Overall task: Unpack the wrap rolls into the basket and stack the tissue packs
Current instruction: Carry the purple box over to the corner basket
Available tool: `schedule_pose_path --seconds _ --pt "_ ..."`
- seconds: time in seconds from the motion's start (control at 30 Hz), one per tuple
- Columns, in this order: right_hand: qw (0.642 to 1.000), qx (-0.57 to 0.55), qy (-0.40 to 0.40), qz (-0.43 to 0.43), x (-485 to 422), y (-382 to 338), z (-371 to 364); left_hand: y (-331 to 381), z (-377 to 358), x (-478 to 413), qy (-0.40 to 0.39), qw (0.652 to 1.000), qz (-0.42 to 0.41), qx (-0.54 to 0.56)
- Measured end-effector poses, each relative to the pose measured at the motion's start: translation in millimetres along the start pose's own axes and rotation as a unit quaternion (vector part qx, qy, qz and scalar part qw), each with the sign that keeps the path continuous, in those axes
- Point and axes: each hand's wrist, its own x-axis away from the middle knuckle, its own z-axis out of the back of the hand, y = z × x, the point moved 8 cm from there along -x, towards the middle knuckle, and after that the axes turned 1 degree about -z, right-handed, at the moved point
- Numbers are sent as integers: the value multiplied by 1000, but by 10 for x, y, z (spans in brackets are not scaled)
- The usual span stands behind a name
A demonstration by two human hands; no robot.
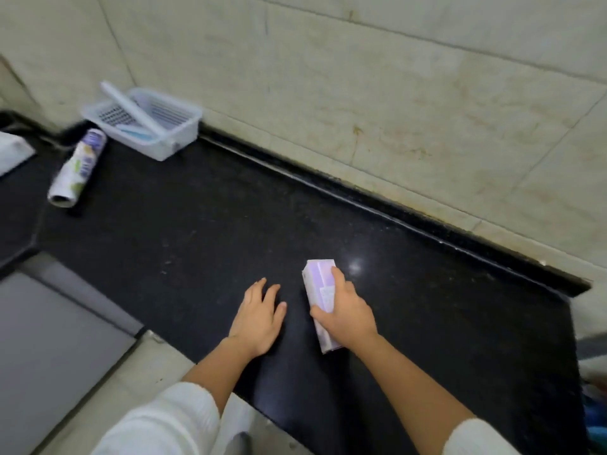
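Observation:
My right hand [348,315] grips a pale purple tissue pack [318,280] that rests on the black counter [197,231], fingers wrapped over its top. A short way to its left my left hand [259,318] hovers flat above the counter, fingers apart and holding nothing. At the far left stands a white slotted basket [179,139] against the wall, with a long white wrap roll [129,108] leaning across it and a blue item [138,134] inside. A printed wrap roll package [80,167] lies on the counter just left of the basket.
A tiled wall rises right behind the counter's raised back lip [361,198]. A grey surface [49,339] lies lower left, beyond the counter's front edge. A white object [13,149] sits at the far left edge. Blurred blue and grey things [594,405] show at the right edge.

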Motion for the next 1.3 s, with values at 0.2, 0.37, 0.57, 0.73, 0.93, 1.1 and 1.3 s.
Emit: schedule_pose_path --seconds 0.2,0.37,0.57,0.73,0.93,1.1,1.3 --pt "997 5 -29 72 -303 -1204 -515 -1080 682 23 20 997 67 -19" --pt "997 -21 -29 68 -537 -2249 -1052 -2106 1337 -13 25 994 103 -2" --pt "997 -29 -57 40 -760 -3385 -1702 -3260 2023 -84 -12 992 126 -22" --pt "997 -21 -55 55 -1116 -4039 -1832 -3797 2454 -472 -12 992 124 -11" --pt "992 -81 -41 91 -1673 -4688 -1708 -4102 2903 -1099 38 991 104 69" --pt "977 -165 -28 132 -2117 -5241 -1515 -4287 3292 -1514 88 919 172 345" --pt "921 -374 -46 95 -2446 -5678 -1353 -4421 3567 -1742 -2 804 227 549"
